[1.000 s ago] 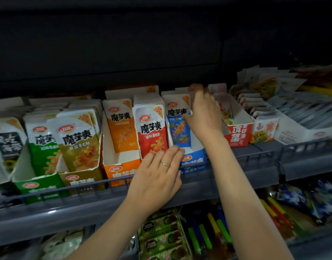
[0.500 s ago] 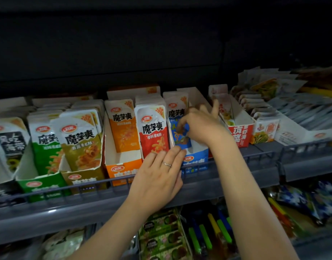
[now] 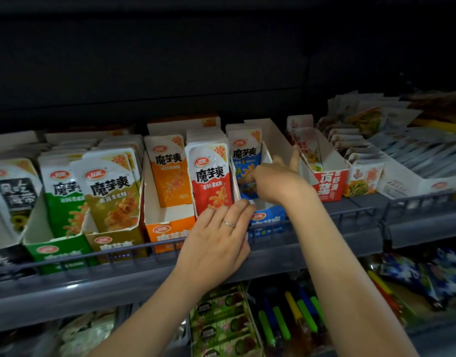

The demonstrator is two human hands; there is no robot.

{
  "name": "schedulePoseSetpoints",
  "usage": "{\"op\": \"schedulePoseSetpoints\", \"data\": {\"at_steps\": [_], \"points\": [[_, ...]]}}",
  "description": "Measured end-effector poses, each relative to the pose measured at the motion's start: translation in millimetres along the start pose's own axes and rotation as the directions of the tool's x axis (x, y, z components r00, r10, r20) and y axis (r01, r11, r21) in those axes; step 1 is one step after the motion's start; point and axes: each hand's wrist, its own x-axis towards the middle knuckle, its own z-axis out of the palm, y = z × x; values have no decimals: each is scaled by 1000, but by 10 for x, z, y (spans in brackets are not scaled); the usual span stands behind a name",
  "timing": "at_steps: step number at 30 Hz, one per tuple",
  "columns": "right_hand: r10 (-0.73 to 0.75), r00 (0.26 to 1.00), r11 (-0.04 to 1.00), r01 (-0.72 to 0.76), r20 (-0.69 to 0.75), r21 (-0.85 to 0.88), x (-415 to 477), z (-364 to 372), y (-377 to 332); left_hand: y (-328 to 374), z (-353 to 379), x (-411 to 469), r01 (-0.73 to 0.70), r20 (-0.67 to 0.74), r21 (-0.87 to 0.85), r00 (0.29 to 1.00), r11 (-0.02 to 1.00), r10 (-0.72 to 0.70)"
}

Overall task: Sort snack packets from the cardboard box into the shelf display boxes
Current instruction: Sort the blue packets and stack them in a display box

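Observation:
A row of display boxes stands on the grey shelf. In the blue display box stand blue snack packets. My right hand reaches into that box from the right, and its thumb and forefinger pinch the front blue packet low down. My left hand, with a ring on it, lies flat with straight fingers on the shelf rail and touches the foot of the red packets. The cardboard box is out of view.
Left of the red packets stand an orange box, an olive one and a green one, all holding packets. A red-fronted box and more packets fill the right. A wire rail guards the shelf edge. More goods lie on the shelf below.
My right hand has come down from the top rear of the blue packets to the lower front of the first one. My left hand has stayed on the rail.

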Motion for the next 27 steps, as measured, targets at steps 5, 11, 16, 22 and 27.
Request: {"op": "schedulePoseSetpoints", "data": {"at_steps": [5, 11, 16, 22, 27], "points": [[-21, 997, 990, 32, -80, 139, -1, 2, 71, -3, 10, -11, 3, 18, 9, 1000, 1000, -3], [10, 939, 957, 91, -345, 277, -187, -99, 176, -7, 21, -20, -2, -27, -10, 1000, 1000, 1], [89, 808, 902, 183, -582, 392, -553, -59, 197, -16, -39, -45, -22, -184, -100, 983, 995, 3], [-20, 638, 784, 488, -770, 383, -1268, 521, -102, 143, -440, -598, -106, -61, -188, 994, 977, 96], [-340, 728, 739, 598, -595, 310, -1785, 1338, -613, 311, -860, -1627, -302, 274, -318, 878, 899, 392]]}}
